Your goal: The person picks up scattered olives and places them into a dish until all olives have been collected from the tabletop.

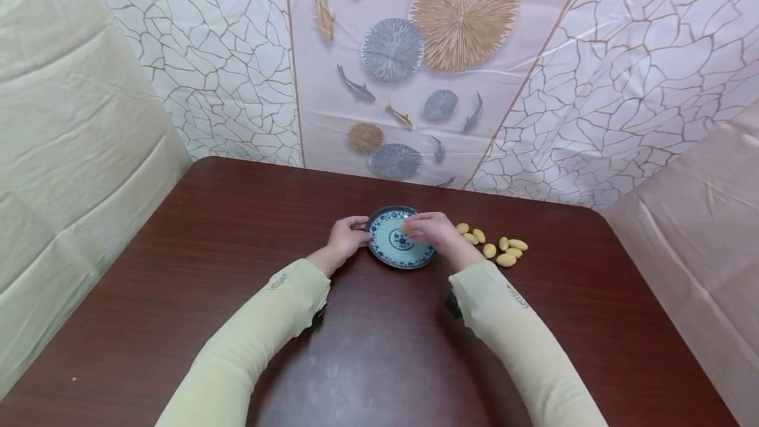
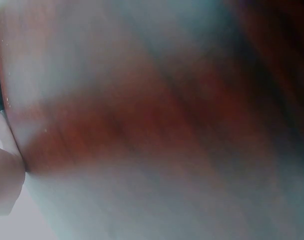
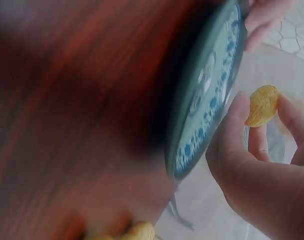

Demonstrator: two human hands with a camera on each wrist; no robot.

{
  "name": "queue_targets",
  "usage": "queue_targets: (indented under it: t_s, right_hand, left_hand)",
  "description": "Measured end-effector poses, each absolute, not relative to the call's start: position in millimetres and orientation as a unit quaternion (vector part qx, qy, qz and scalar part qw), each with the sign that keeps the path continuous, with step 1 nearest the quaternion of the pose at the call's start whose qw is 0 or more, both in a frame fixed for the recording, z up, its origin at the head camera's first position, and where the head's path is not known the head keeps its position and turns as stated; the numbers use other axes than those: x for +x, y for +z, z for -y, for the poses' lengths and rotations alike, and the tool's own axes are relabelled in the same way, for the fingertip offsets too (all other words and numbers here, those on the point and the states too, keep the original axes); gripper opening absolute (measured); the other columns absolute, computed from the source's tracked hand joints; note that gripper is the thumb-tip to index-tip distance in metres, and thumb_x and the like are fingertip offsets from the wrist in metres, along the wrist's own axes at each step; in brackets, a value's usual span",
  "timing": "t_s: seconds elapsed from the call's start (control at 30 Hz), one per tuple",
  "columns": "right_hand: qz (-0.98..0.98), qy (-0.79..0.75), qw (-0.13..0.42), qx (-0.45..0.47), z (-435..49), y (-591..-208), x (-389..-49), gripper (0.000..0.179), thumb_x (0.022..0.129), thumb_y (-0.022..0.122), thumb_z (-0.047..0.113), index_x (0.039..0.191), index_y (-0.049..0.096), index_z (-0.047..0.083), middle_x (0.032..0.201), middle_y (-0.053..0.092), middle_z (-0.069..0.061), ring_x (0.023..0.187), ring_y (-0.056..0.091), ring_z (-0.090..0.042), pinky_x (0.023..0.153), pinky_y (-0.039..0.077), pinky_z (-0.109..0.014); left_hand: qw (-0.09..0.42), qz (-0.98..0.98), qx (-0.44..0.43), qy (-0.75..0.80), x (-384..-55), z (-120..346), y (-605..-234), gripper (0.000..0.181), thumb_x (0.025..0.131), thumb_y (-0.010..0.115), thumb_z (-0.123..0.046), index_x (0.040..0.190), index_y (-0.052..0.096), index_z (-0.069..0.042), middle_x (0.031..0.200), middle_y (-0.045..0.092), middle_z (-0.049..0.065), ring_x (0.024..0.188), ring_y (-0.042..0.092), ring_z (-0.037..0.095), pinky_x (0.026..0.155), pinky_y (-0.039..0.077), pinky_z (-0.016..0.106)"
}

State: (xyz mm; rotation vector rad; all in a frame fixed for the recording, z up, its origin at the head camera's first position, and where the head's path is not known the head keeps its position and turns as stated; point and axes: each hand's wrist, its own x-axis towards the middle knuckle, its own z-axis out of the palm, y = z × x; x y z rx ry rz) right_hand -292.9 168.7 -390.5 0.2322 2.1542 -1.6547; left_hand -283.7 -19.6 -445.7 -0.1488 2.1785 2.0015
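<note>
A blue-and-white patterned plate (image 1: 388,254) with a dark rim lies on the dark wooden table. My left hand (image 1: 346,234) grips its left edge, fingers and thumb at the rim; in the left wrist view only part of that hand (image 2: 7,175) shows at the frame's edge. Over the plate, my right hand (image 1: 435,229) pinches one small yellow oval piece (image 3: 263,106) with a rough, wrinkled skin between thumb and fingertips. In the right wrist view this piece is held beside the plate's patterned rim (image 3: 204,127). The bare middle of the plate is partly hidden by the right hand.
Several more yellow oval pieces (image 1: 506,259) lie loose on the table (image 1: 379,361) to the right of the plate, close to my right wrist. A patterned cloth backdrop (image 1: 237,51) hangs behind the table's far edge, and pale cloth (image 1: 65,150) hangs at the left.
</note>
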Motion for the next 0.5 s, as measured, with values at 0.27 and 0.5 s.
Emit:
queue_targets:
  t_s: [0.27, 0.5]
  right_hand:
    - [-0.784, -0.577, 0.216, 0.074, -156, -402, -291, 0.034, 0.089, 0.061, 0.008, 0.117, 0.058, -0.009, 0.076, 0.063, 0.003, 0.074, 0.060, -0.012, 0.081, 0.058, -0.030]
    - [-0.801, -0.552, 0.218, 0.077, -146, -408, -291, 0.031, 0.086, 0.064, 0.008, 0.113, 0.061, -0.008, 0.078, 0.065, 0.000, 0.071, 0.060, -0.012, 0.071, 0.059, -0.025]
  left_hand:
    - [0.084, -0.726, -0.051, 0.681, -283, 18, -445, 0.043, 0.085, 0.058, 0.007, 0.128, 0.054, 0.003, 0.122, 0.057, 0.024, 0.099, 0.062, 0.025, 0.085, 0.057, 0.035]
    - [0.087, -0.723, -0.053, 0.683, -284, 20, -447, 0.044, 0.085, 0.059, 0.007, 0.128, 0.054, 0.002, 0.122, 0.057, 0.023, 0.097, 0.062, 0.023, 0.086, 0.056, 0.034]
